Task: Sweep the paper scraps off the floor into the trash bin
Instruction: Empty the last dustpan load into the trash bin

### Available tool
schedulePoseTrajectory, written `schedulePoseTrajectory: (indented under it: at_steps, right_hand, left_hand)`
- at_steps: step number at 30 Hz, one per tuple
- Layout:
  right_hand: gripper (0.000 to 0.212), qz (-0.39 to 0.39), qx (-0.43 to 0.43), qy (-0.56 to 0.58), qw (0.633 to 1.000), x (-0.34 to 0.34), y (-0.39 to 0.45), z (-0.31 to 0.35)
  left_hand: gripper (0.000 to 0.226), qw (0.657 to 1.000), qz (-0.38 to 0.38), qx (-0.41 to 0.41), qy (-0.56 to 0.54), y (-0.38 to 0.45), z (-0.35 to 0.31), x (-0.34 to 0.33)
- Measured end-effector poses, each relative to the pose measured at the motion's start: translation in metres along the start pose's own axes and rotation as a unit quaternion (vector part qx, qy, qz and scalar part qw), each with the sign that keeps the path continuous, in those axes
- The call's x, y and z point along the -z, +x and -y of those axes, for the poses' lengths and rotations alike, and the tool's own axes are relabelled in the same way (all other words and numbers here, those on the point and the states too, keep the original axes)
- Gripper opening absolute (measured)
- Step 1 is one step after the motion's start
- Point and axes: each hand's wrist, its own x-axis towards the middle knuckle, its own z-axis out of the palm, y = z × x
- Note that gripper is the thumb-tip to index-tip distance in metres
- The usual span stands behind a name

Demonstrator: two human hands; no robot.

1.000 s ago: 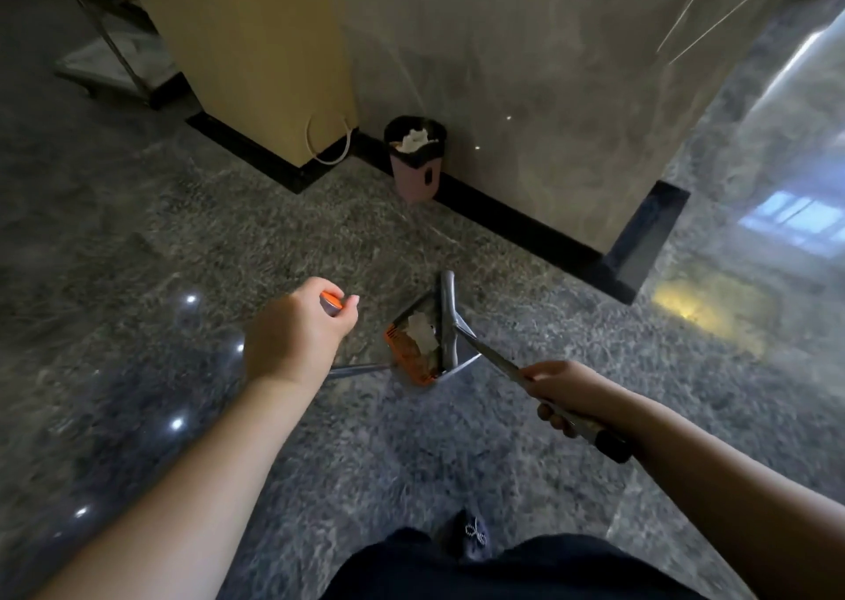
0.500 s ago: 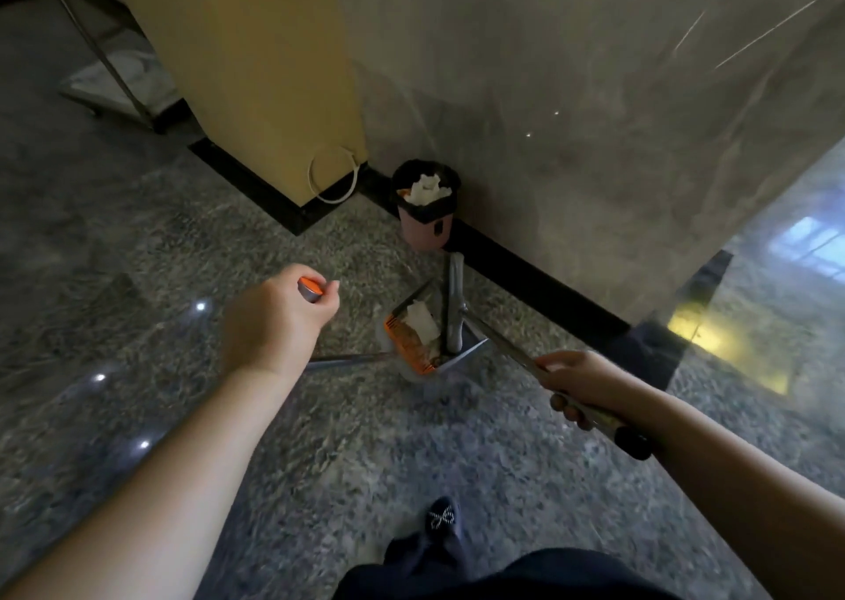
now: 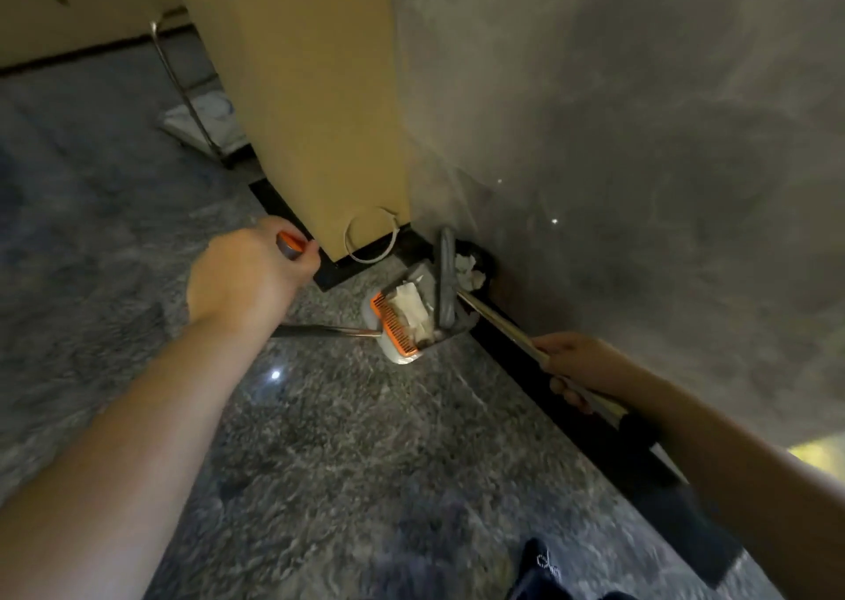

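While the left hand (image 3: 244,275) is closed in a fist round the orange-tipped end of the dustpan handle (image 3: 320,330), the dustpan (image 3: 411,320) itself hangs out ahead of that hand and to its right, at the far end of the thin metal shaft. The shaft emerges from beneath the wrist and runs nearly level across the frame to the pan. The pan carries an orange comb edge along its near side, and white paper scraps (image 3: 414,307) lie inside it, just beyond that comb.

The right hand (image 3: 578,366) grips the broom handle (image 3: 507,332) with fingers curled round it from below; the black end cap of the handle lies behind the hand, along the forearm. From this grip the handle runs up and to the left to the grey broom head (image 3: 446,279), which stands against the far side of the dustpan.

The trash bin (image 3: 480,263) sits in the corner against the grey stone wall (image 3: 640,142), directly behind the broom head and partly hidden by it; white paper shows inside its dark rim. The dustpan is just in front of the bin; whether the two touch cannot be determined.

A white cable loop (image 3: 370,238) hangs at the foot of the yellow panel (image 3: 320,96) to the left of the bin. A dark shoe (image 3: 542,563) stands on the speckled floor (image 3: 366,462) at the lower edge.
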Motion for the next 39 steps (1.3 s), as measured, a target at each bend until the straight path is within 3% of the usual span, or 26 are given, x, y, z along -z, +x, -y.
schedulePoseTrajectory:
  at_steps: [10, 22, 27, 39]
  right_hand:
    - [0.043, 0.039, 0.029, 0.032, 0.998, 0.121, 0.124, 0.059]
    - [0.043, 0.035, 0.03, 0.038, 0.998, 0.187, 0.207, 0.078]
    - [0.046, 0.039, 0.01, 0.051, 0.998, 0.22, 0.231, 0.065]
    - [0.047, 0.071, 0.033, -0.008, 0.997, 0.306, 0.26, 0.036]
  left_hand:
    - [0.025, 0.998, -0.04, 0.0, 0.049, 0.108, -0.077, -0.057]
    - [0.023, 0.979, -0.009, -0.165, 0.122, 0.208, -0.142, -0.125]
    - [0.023, 0.963, 0.021, -0.221, 0.153, 0.226, -0.175, -0.144]
    - [0.021, 0.958, 0.07, -0.201, 0.193, 0.207, -0.264, -0.192]
